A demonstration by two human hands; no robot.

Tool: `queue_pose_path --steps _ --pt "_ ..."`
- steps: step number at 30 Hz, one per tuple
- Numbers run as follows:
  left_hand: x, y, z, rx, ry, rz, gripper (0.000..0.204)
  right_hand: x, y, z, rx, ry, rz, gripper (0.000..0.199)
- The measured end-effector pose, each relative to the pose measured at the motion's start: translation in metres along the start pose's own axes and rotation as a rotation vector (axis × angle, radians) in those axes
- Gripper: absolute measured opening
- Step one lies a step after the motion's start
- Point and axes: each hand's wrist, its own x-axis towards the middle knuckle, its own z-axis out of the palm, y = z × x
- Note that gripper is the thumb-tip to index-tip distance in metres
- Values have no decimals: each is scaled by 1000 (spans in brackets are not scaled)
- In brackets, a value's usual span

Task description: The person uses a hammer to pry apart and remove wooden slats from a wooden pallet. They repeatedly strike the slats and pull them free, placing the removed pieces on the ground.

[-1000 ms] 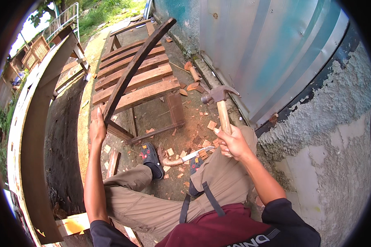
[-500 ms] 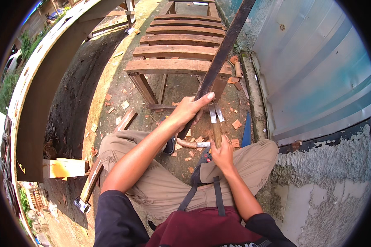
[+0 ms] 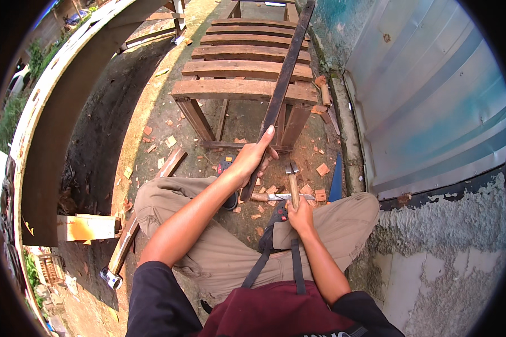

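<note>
My left hand (image 3: 252,160) is wrapped round a long, dark strip of wood (image 3: 285,78), near its lower end, with the thumb lying along it. The strip slants up and away, crossing in front of a slatted wooden bench (image 3: 239,68). In my right hand (image 3: 301,215) is a claw hammer (image 3: 294,188), gripped by its wooden handle with the metal head pointing away from me. The head is apart from the strip. Below both hands, a wooden-handled blade (image 3: 279,197) lies on the ground among wood chips, partly hidden by the hammer.
A blue saw blade (image 3: 336,178) lies by my right knee. Metal sheeting (image 3: 427,106) and a rough wall (image 3: 450,224) bound the right side. To the left are a wooden beam (image 3: 128,238) near my knee and a long, curved-looking board (image 3: 56,135). Scraps litter the ground.
The dark strip has swung left and lower, and its far end now shows. My left hand has shifted slightly left. The hammer head has dropped a little, away from the strip.
</note>
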Motion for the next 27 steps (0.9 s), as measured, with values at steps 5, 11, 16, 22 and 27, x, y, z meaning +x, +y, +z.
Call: queue_pose_path --steps 5,11,16,22,27 --pt "9 -13 -17 -39 27 -36 90 1 -20 -7 73 54 20 31" --pt "13 -29 -29 -69 15 -46 90 11 15 8 59 158 -44 31" --pt "8 -26 -32 -299 -322 -117 88 15 17 7 49 141 -19 33" --pt "1 -28 -33 -627 -669 -289 86 8 5 5 151 72 50 33" --pt "3 -34 -34 -656 -759 -339 87 15 31 18 79 164 -157 30"
